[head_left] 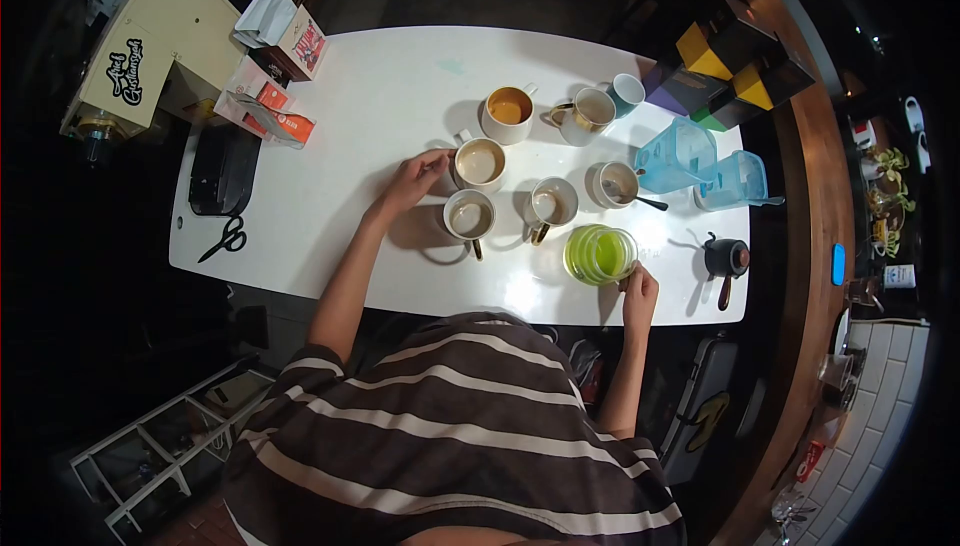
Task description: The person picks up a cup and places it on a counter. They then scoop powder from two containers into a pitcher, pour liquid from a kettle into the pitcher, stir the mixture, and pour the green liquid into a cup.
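My left hand (416,182) is at the left side of a white cup (480,163), its fingers closed near the cup's handle. Just below that cup stands another white cup (469,215). At the table's front edge my right hand (640,291) grips the handle of a glass pitcher (601,254) with bright green inside. Between the hands is a cup with a gold handle (552,203). A cup with a spoon (615,185) stands above the pitcher. Farther back are an orange-brown-lined cup (508,113), a gold-handled mug (587,116) and a pale blue cup (627,94).
Two blue plastic containers (677,156) (733,182) stand at the right of the white table (370,76), with a black pot (726,257) nearer the edge. Black scissors (226,239), a black case (226,170) and packets (270,114) lie left. Dark boxes (715,61) are back right.
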Demonstrator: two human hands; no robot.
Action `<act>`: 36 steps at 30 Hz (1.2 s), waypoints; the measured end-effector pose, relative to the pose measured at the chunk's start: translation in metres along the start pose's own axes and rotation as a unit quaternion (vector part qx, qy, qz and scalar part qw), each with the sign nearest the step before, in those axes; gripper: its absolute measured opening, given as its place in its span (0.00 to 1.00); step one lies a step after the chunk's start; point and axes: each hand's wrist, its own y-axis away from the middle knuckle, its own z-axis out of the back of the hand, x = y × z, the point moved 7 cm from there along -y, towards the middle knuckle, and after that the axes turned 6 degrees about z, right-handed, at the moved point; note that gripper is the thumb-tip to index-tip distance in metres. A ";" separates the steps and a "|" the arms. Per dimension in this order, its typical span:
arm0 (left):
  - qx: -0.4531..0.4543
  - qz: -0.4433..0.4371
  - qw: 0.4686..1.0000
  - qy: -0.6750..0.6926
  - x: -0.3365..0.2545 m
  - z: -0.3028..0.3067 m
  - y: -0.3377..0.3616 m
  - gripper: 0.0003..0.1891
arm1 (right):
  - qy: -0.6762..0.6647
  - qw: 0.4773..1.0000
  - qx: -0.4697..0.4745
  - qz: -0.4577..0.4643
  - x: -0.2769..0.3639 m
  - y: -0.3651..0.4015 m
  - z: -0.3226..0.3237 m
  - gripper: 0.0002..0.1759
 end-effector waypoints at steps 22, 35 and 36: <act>0.048 0.027 0.995 -0.085 -0.059 -0.021 -0.128 0.30 | -0.005 1.000 -0.025 -0.010 -0.013 0.001 0.001 0.25; 0.111 0.016 0.991 -0.067 -0.060 -0.031 -0.112 0.27 | -0.013 0.999 -0.034 -0.005 -0.012 0.003 0.000 0.26; 0.113 0.015 0.991 -0.066 -0.059 -0.032 -0.113 0.27 | -0.015 0.999 -0.038 -0.003 -0.011 0.003 0.000 0.26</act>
